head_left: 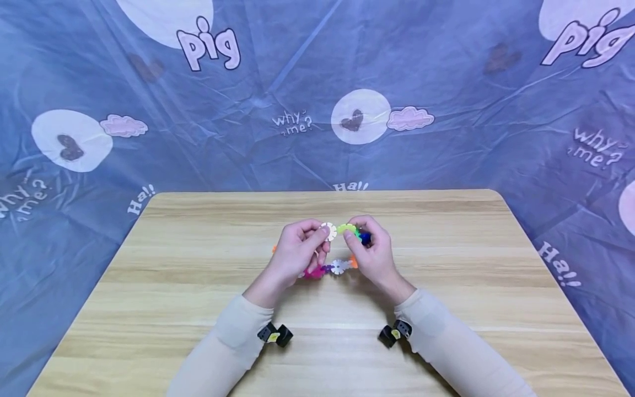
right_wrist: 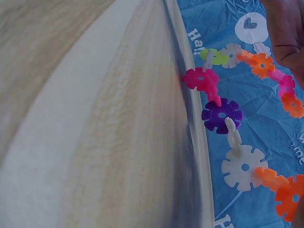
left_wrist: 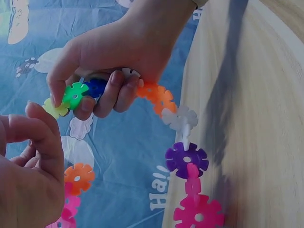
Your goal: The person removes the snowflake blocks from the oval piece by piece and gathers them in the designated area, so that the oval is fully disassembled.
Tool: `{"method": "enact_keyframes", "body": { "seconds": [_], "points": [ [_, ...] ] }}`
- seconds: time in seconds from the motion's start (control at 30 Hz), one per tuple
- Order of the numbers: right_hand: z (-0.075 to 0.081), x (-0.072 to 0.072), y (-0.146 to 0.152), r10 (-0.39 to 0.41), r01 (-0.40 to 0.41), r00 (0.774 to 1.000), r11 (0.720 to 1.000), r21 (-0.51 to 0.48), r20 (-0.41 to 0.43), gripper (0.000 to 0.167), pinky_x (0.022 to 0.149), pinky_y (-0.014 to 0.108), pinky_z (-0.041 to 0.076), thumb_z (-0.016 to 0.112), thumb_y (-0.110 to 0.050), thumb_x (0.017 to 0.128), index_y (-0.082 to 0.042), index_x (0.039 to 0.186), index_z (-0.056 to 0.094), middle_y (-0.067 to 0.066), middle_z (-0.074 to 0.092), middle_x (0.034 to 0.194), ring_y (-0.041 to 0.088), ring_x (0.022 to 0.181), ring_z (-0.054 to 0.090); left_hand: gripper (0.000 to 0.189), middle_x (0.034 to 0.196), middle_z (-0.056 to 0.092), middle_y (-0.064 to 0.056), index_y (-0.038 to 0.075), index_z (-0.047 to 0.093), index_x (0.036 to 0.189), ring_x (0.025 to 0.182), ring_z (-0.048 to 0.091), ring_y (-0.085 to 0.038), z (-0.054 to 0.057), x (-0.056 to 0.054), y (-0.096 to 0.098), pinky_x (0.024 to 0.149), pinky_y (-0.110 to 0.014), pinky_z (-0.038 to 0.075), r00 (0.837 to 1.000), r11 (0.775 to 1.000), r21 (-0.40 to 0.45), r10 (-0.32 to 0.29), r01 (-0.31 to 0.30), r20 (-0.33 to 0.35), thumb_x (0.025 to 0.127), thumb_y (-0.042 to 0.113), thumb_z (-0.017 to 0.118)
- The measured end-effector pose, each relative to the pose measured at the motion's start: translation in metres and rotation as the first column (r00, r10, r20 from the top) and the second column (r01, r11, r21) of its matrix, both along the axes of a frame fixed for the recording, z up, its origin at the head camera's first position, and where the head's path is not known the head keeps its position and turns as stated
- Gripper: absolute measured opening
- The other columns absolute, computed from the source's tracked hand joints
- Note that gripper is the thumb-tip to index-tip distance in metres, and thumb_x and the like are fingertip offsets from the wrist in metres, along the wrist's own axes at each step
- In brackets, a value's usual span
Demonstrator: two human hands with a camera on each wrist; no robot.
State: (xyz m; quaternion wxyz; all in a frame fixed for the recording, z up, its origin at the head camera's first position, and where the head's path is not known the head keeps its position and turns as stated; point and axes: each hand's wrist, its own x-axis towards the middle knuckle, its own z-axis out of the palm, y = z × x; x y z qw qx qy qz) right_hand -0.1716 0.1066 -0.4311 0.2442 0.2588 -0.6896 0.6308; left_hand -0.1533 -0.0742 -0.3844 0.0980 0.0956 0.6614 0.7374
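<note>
My left hand [head_left: 292, 253] pinches a white notched snowflake disc [head_left: 331, 231] between thumb and fingers. Just to its right, my right hand [head_left: 374, 256] grips a chain of interlocked discs by its yellow-green disc [head_left: 346, 227], with the thumb on the front. A green disc [left_wrist: 75, 96] and a dark blue disc [left_wrist: 95, 88] follow, partly covered by the right fingers. Below the hands the chain hangs in a loop through orange discs [left_wrist: 161, 97], a purple disc [right_wrist: 222, 115] and pink discs [right_wrist: 199, 78]. Another orange disc [right_wrist: 292, 105] shows near the left hand.
A light wood-grain table [head_left: 198, 220] lies under both hands. Behind it hangs a blue printed cloth [head_left: 268, 71]. Small black cameras sit on the left wrist [head_left: 275, 334] and right wrist [head_left: 395, 333].
</note>
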Motion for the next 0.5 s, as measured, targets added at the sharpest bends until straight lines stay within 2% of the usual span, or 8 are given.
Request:
{"method": "enact_keyframes", "body": {
  "seconds": [0.17,0.33,0.5],
  "points": [
    [0.005,0.001,-0.001,-0.002,0.002,1.000,1.000,-0.007,-0.010,0.010,0.043,0.021,0.033,0.060,0.012,0.085,0.012,0.096,0.059,0.006,0.052,0.066,0.004,0.051,0.040,0.016,0.068,0.060,-0.011,-0.002,0.064,0.097,0.041,0.046,-0.012,0.003,0.000,-0.003,0.034,-0.023,0.034,0.998,0.998,-0.047,0.044,-0.046,-0.034,0.101,0.012,0.059],
    [-0.005,-0.003,0.002,-0.010,0.010,1.000,1.000,-0.003,0.004,0.011,0.042,0.021,0.033,0.062,0.009,0.086,0.007,0.097,0.061,0.003,0.053,0.066,0.005,0.050,0.040,0.016,0.059,0.058,-0.010,0.000,0.070,0.101,0.041,0.044,-0.014,0.005,0.001,-0.011,0.037,-0.024,0.036,0.994,0.991,-0.095,0.086,-0.092,-0.060,0.101,0.013,0.060],
    [-0.009,-0.005,0.003,-0.005,0.005,1.000,1.000,0.003,-0.002,0.011,0.042,0.022,0.032,0.062,0.009,0.087,0.006,0.098,0.061,0.003,0.052,0.064,0.007,0.049,0.039,0.017,0.060,0.057,-0.010,0.003,0.073,0.104,0.044,0.043,-0.015,0.006,0.000,-0.018,0.040,-0.023,0.035,0.990,0.984,-0.137,0.098,-0.111,-0.100,0.100,0.015,0.063]
  ]
}}
